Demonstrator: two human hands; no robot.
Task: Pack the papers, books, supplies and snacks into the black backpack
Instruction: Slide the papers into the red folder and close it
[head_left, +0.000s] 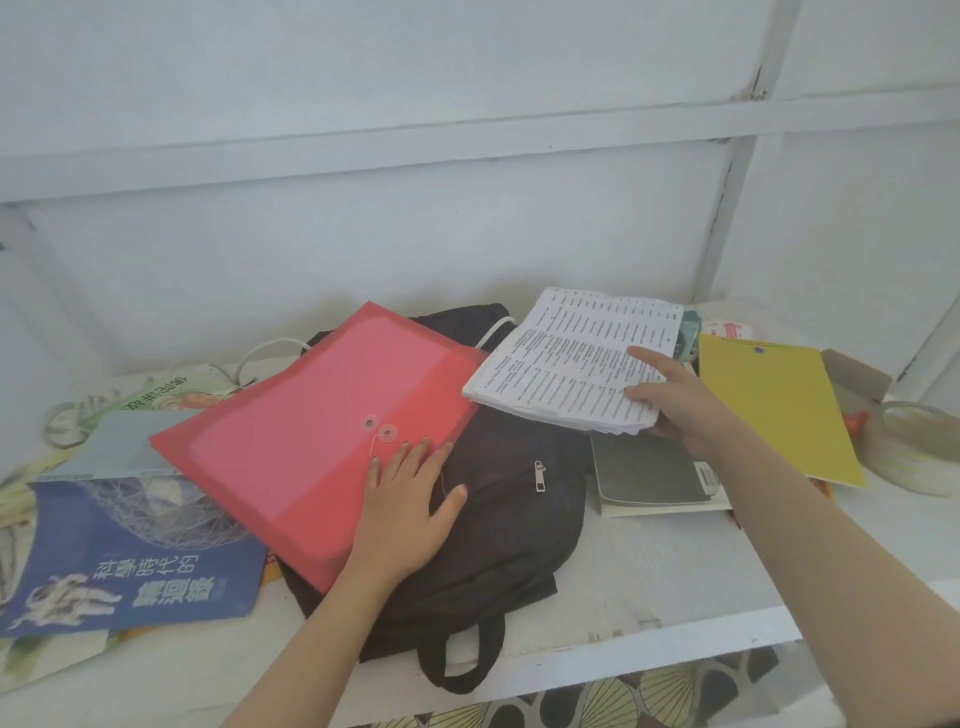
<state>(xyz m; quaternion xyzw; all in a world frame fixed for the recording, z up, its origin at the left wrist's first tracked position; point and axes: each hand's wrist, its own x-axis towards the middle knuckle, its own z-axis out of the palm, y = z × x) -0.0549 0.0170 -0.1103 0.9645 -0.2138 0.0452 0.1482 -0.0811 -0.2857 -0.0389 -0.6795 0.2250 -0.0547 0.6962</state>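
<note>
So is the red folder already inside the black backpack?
No, the red folder lies on top of the black backpack, under the flat left hand, while the right hand holds the papers.

A study corner in a home, by the look of it: a white painted shelf (649, 571) with chipped paint runs along a white boarded wall (363, 249). School things crowd it. Under the left hand (410, 509) lie a red folder (311, 441) and a black backpack (509, 519), with a blue book (130, 561) further left. The right hand (675, 400) holds printed papers (566, 358); to its right sit a yellow folder (774, 405) and a roll of tape (914, 447). Below both wrists shows a patterned floor (649, 696)
</note>
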